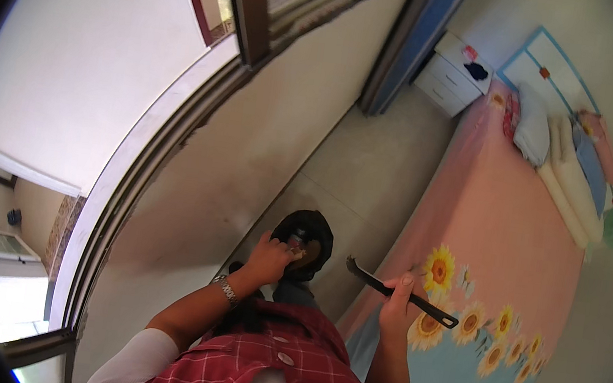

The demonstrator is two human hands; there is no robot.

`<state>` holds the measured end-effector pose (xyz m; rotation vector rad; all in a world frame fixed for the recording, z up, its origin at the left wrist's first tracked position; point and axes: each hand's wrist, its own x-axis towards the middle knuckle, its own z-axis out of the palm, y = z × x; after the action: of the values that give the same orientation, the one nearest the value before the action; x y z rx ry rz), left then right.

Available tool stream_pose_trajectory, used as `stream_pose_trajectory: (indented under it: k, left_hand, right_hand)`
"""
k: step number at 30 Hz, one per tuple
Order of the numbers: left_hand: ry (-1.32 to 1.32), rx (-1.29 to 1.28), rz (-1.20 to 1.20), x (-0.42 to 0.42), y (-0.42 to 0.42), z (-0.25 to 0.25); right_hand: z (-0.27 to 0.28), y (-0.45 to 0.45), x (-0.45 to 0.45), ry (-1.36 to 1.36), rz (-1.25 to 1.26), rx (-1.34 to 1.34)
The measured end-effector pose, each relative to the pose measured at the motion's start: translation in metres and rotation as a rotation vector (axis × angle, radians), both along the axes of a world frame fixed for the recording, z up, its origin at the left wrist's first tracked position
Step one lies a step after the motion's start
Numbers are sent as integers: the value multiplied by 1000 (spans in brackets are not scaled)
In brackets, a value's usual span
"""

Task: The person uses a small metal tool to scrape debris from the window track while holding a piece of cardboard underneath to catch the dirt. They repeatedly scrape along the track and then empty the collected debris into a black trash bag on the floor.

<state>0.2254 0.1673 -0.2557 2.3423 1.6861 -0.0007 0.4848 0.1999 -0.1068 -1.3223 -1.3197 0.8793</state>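
My left hand [273, 259], with a metal watch on its wrist, reaches over a black plastic bag [323, 239] that lines a round bin on the floor. A small pale scrap [297, 255] is pinched at its fingertips, and some refuse shows inside the bag. In my right hand [401, 306] is a long black-handled tool [430, 309] with a hanging slot at its end. The tool points towards the bin, and its curved, narrow head looks light-coloured at the edge. What kind of tool it is, I cannot tell.
To the right stands a bed with a pink, sunflower-printed sheet [497, 226], pillows and a white-and-blue headboard. A white nightstand [449, 82] is beyond it, near a door frame [411, 43]. On the left runs a low wall [216, 180] under a sliding window's rail.
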Motion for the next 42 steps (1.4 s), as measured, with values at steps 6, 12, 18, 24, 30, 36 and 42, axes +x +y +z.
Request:
stream_pose_trajectory:
  k: [6,12,18,24,30,36,42]
  left_hand:
    - [76,-251,22,27,26,-85]
    - [266,-494,5,16,31,-116]
    - [108,-315,51,14,35,-93]
    - [43,-439,60,4,1,-72]
    - [-95,-293,181,-39,-33,5]
    - [-363,23,426,-92,-100,67]
    - [-482,285,599,-111,-158,95]
  right_hand:
    - [-14,-24,19,-64,-58,-107]
    - [-40,-43,34,-78,-82,-194]
    - [-43,-35,29,-113,-30,-177]
    - [-45,-7,5,-163,109,-94]
    - [-21,19,-55,-59,313,-71]
    - [26,62,-131,201,505,32]
    - [92,112,-226,245,761,304]
